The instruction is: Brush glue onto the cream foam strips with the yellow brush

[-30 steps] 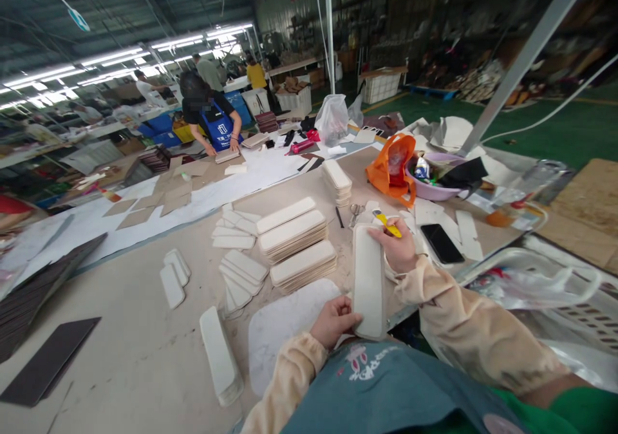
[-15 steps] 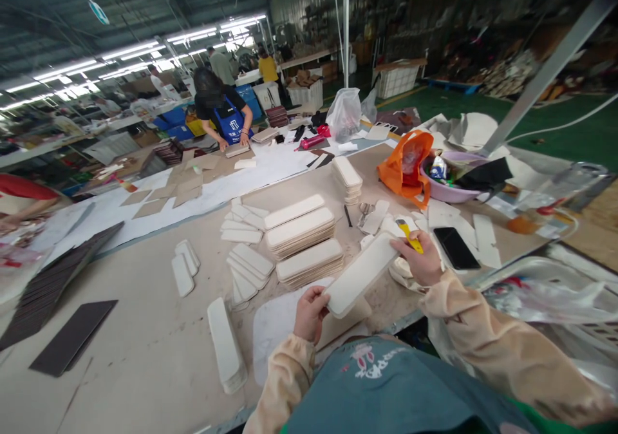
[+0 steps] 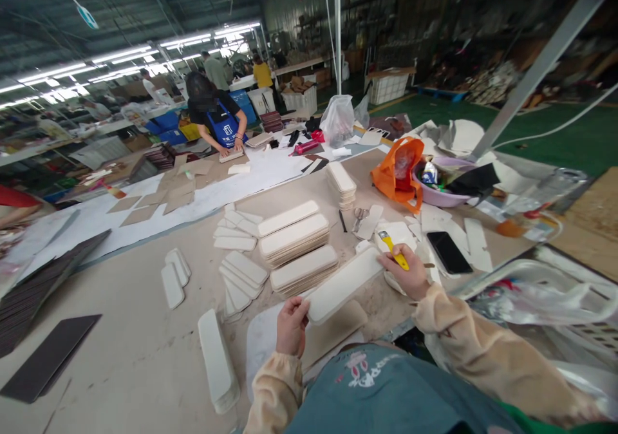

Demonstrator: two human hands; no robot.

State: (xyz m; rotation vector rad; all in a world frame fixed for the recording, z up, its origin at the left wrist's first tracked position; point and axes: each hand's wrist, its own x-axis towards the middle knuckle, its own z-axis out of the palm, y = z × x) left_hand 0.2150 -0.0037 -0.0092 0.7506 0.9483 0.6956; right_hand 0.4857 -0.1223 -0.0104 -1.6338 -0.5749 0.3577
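Observation:
A long white panel with rounded ends is held up between my hands, tilted with its right end farther away. My left hand pinches its near left end between thumb and fingers. My right hand grips the far right end and also holds a yellow-handled tool with a metal head pointing up and left; its exact kind is unclear. Beneath the panel lies a tan board on a white sheet. Just beyond stand stacks of similar white panels.
Fanned panels and another stack lie left. Scissors, a phone, an orange bag and a purple basin sit right. Dark boards are far left. A co-worker works across the table.
The view has shifted slightly, moving the scene left. My hands have brought the white panel a little left and nearer, and more of the yellow-handled tool's head shows.

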